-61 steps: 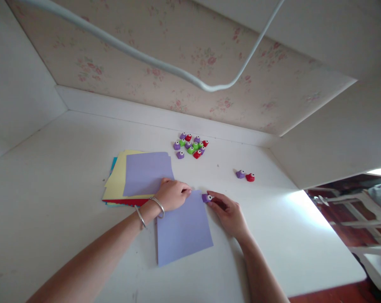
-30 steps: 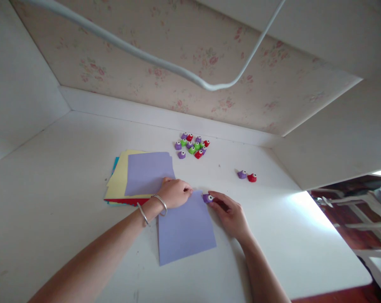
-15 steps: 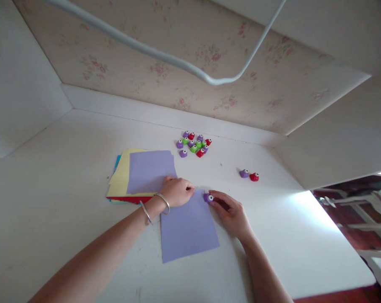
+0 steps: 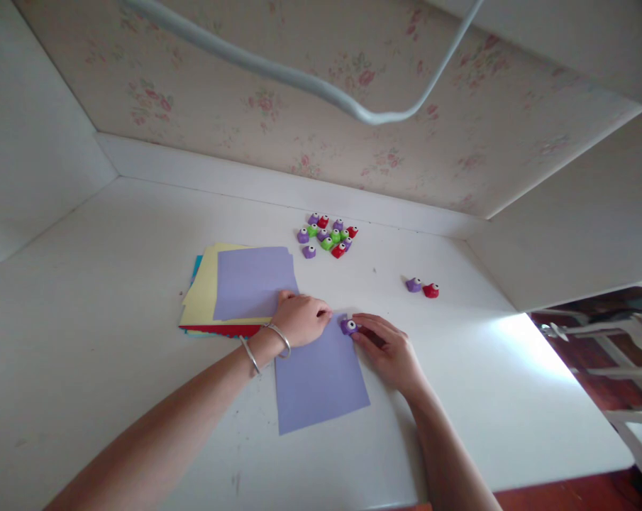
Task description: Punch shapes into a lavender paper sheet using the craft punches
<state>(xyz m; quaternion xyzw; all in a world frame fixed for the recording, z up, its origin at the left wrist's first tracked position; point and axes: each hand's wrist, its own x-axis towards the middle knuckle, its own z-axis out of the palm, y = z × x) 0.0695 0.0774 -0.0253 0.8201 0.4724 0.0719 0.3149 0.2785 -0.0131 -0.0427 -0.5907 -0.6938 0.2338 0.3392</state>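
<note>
Little has shifted since the earlier pictures: your hands sit where they were on the sheet, and only your head has tipped, sliding everything slightly up the view.

You are working on a white desk (image 4: 113,284) set against a flowered wall. Largest on it is the stack of coloured paper (image 4: 235,287), lilac on top with yellow, red and blue edges peeking out beneath. Just beside it, toward you, lies a single lilac sheet (image 4: 321,376), flat on the desk.

Your left hand (image 4: 302,319), with two bangles at the wrist, rests curled on the sheet's far left corner, fingers (image 4: 323,312) bent and closed down onto the paper, pinning it. Your right hand (image 4: 389,348) lies at the sheet's far right corner, its fingers (image 4: 366,328) drawn narrow around a small purple punch (image 4: 348,326) that sits on the sheet's edge.

Farther back, a cluster of small punches (image 4: 328,234), purple, green and red, sits near the wall. Well apart to the right stand a purple punch and a red one (image 4: 423,287), touching each other.
</note>
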